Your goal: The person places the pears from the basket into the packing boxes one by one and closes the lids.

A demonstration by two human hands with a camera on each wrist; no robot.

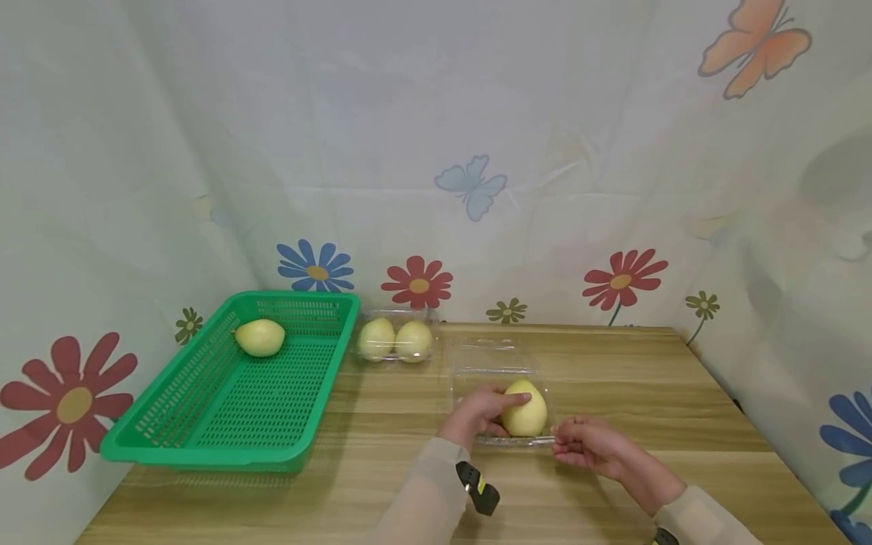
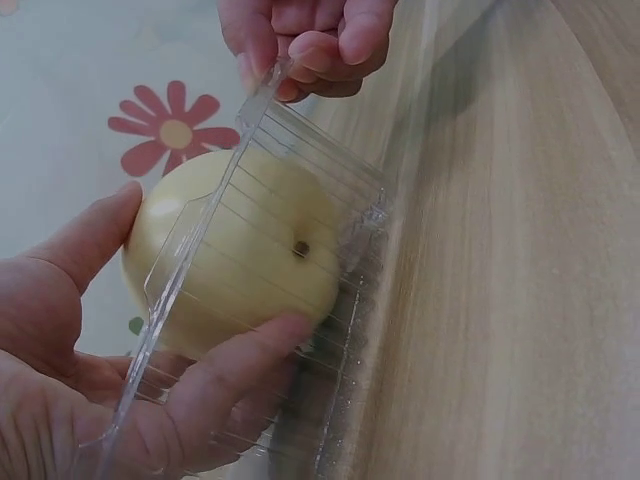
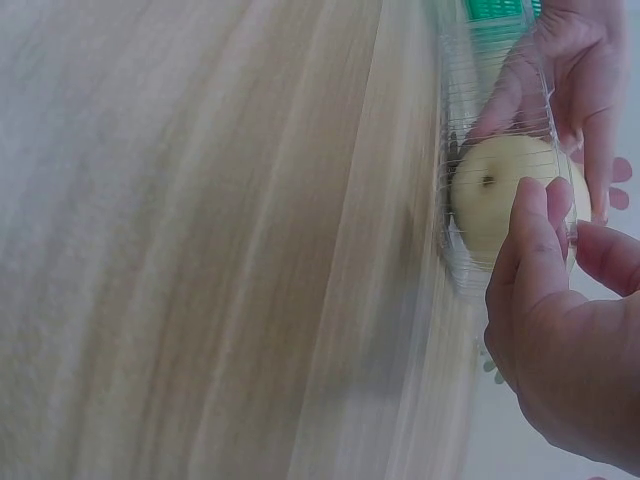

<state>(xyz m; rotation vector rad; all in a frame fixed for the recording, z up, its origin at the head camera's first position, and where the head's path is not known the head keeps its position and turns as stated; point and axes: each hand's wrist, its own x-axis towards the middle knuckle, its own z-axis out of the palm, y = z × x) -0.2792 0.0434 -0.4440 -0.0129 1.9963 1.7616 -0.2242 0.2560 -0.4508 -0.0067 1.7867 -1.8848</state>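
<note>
A pale yellow pear [image 1: 527, 412] sits in the right part of an open clear plastic clamshell box [image 1: 493, 359], whose lid leans back toward the wall. My left hand [image 1: 482, 412] grips the pear, thumb on its near side; in the left wrist view its fingers reach inside the box under the pear [image 2: 235, 250]. At the box's front right corner, my right hand [image 1: 589, 443] pinches the clear rim between thumb and fingers. The right wrist view shows that right hand [image 3: 570, 310] in front of the box wall, close to the pear.
A green plastic basket [image 1: 319, 412] stands on the left, with one pear [image 1: 260, 337] inside at the back. Beside it, a clear box [image 1: 397, 312] holds two pears [image 1: 413, 341] near the wall. A flowered cloth [image 1: 381, 151] hangs behind the wooden table [image 1: 613, 363].
</note>
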